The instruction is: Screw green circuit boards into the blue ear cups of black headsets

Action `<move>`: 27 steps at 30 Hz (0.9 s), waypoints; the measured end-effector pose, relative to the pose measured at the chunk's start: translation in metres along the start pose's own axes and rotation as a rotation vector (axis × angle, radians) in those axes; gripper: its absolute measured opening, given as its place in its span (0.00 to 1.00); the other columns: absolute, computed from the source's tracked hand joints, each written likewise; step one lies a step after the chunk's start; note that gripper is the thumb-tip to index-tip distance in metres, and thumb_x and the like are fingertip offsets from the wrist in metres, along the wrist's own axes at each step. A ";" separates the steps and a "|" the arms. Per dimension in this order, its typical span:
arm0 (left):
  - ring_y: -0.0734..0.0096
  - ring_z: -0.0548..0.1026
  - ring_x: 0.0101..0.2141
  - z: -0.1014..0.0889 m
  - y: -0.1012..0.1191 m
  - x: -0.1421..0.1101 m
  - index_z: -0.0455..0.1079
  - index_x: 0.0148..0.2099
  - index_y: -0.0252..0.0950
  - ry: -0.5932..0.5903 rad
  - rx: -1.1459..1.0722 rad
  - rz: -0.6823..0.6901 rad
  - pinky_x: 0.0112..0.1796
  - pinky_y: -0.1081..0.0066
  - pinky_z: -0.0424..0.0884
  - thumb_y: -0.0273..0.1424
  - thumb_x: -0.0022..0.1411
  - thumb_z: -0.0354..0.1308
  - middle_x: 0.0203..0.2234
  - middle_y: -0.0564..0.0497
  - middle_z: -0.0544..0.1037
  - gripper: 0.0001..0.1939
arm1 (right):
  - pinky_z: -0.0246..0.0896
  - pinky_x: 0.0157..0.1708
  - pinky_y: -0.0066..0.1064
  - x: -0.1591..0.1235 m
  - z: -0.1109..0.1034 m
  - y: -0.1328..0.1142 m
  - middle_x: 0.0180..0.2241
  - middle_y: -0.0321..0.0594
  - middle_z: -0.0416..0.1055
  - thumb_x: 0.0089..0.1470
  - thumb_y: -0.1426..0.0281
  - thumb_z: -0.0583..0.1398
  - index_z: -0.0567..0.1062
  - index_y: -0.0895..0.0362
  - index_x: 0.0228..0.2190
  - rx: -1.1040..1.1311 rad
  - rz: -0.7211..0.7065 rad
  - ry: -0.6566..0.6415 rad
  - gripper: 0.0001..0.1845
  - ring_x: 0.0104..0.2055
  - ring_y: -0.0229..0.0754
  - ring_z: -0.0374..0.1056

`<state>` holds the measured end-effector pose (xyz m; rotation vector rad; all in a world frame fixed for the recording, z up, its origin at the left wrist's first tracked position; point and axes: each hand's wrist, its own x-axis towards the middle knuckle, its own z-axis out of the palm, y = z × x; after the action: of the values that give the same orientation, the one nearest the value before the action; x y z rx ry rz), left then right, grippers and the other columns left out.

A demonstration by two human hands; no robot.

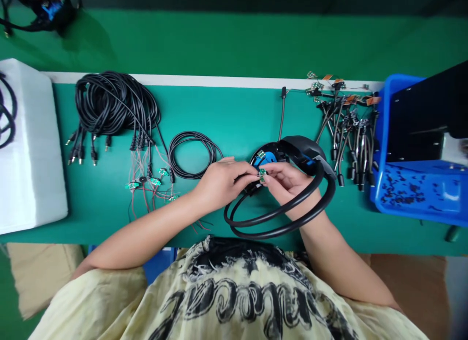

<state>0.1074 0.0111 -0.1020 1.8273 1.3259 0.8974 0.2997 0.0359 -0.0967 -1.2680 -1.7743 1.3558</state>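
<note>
The writing I can make out is the large, dark, outlined lettering on the pale yellow shirt (252, 301); it is stylised and partly lost in the folds, so I can't read the word reliably. I have a smooth green work surface (234, 106) below me, with a whitish strip (219, 81) along its far edge and another green area (219, 43) beyond. Brown sheets of material show below the near edge on both sides.

The small green circuit board (262, 173) is up at my fingertips near the middle of the view, in front of the blue interior of an open earcup. It looks tiny, with bright metallic spots; finer detail is too small for me to tell. My left hand (219, 181) has thumb and index finger pinched together at its left side, while my right hand (288, 181) has thumb and index finger closed on its right side. The black headset (300, 152) lies around my right hand, its two thick curved bands looping over the wrist.

Left of my hands are a coiled black cable (192, 155), a large bundle of black cables (113, 103) and a white container (32, 150). To the right are short cable assemblies (351, 135) and a blue bin (420, 216) containing small black parts (400, 186).
</note>
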 end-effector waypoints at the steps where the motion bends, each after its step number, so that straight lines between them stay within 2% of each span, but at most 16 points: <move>1: 0.71 0.79 0.37 0.000 0.000 -0.001 0.73 0.41 0.41 0.014 0.007 0.016 0.53 0.63 0.64 0.33 0.67 0.56 0.35 0.55 0.82 0.05 | 0.73 0.42 0.35 0.000 0.000 0.001 0.35 0.39 0.76 0.58 0.65 0.60 0.75 0.53 0.42 -0.017 -0.011 0.002 0.11 0.37 0.39 0.74; 4: 0.72 0.78 0.36 -0.001 -0.001 -0.003 0.73 0.39 0.39 0.030 -0.010 0.017 0.44 0.69 0.69 0.32 0.67 0.56 0.34 0.53 0.81 0.06 | 0.72 0.44 0.36 0.000 0.002 0.003 0.38 0.38 0.76 0.59 0.67 0.59 0.75 0.52 0.43 -0.083 -0.057 0.004 0.11 0.37 0.38 0.73; 7: 0.73 0.77 0.34 0.000 0.001 -0.003 0.73 0.38 0.38 0.018 -0.027 -0.030 0.38 0.73 0.69 0.31 0.67 0.57 0.32 0.54 0.80 0.05 | 0.72 0.43 0.34 0.000 0.002 0.001 0.38 0.38 0.75 0.58 0.68 0.59 0.75 0.52 0.43 -0.091 -0.083 -0.009 0.11 0.37 0.37 0.73; 14: 0.73 0.76 0.33 0.002 0.002 -0.005 0.72 0.39 0.36 0.027 -0.014 0.029 0.37 0.73 0.69 0.31 0.69 0.53 0.32 0.51 0.79 0.07 | 0.70 0.37 0.30 0.006 0.005 -0.004 0.31 0.36 0.74 0.57 0.66 0.61 0.75 0.55 0.40 0.052 -0.006 -0.032 0.09 0.33 0.36 0.71; 18: 0.76 0.77 0.33 0.003 0.001 -0.009 0.73 0.40 0.37 0.053 -0.051 -0.030 0.36 0.76 0.69 0.30 0.68 0.55 0.32 0.53 0.80 0.06 | 0.69 0.33 0.27 0.010 0.006 -0.004 0.28 0.35 0.73 0.53 0.65 0.64 0.75 0.57 0.37 0.181 0.082 -0.065 0.10 0.31 0.35 0.72; 22: 0.76 0.77 0.32 0.005 0.000 -0.013 0.73 0.41 0.37 0.093 -0.123 -0.098 0.35 0.77 0.70 0.31 0.68 0.56 0.31 0.54 0.80 0.06 | 0.70 0.35 0.28 0.012 0.006 -0.003 0.30 0.36 0.75 0.52 0.64 0.64 0.76 0.57 0.38 0.228 0.125 -0.101 0.12 0.32 0.35 0.72; 27: 0.76 0.78 0.33 0.007 -0.001 -0.015 0.73 0.40 0.37 0.120 -0.151 -0.108 0.36 0.76 0.71 0.32 0.68 0.55 0.32 0.53 0.80 0.07 | 0.70 0.37 0.28 0.012 0.006 0.000 0.32 0.36 0.75 0.52 0.64 0.65 0.76 0.56 0.38 0.232 0.127 -0.108 0.13 0.33 0.34 0.72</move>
<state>0.1091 -0.0040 -0.1080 1.5927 1.3776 1.0335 0.2898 0.0450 -0.0994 -1.2169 -1.5726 1.6769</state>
